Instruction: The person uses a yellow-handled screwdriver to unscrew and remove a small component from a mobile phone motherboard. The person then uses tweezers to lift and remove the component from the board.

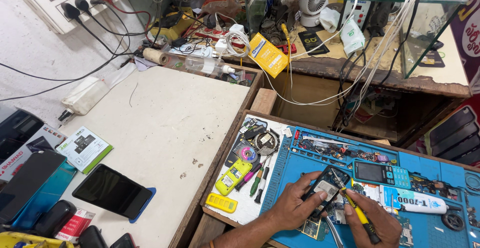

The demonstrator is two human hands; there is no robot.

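The left hand (294, 207) is clamped on an opened mobile phone (327, 188), back cover off, above the blue repair mat (430, 170). The right hand (372, 218) grips a yellow-handled screwdriver (356, 207), tip at its innards. Disassembly looks underway; 1 circuit board (314, 226) lies below.

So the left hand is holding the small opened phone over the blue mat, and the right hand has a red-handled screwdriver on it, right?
Not quite: the screwdriver in the right hand has a yellow handle, not red, as the head view shows. The left hand does hold the small opened phone over the blue mat.
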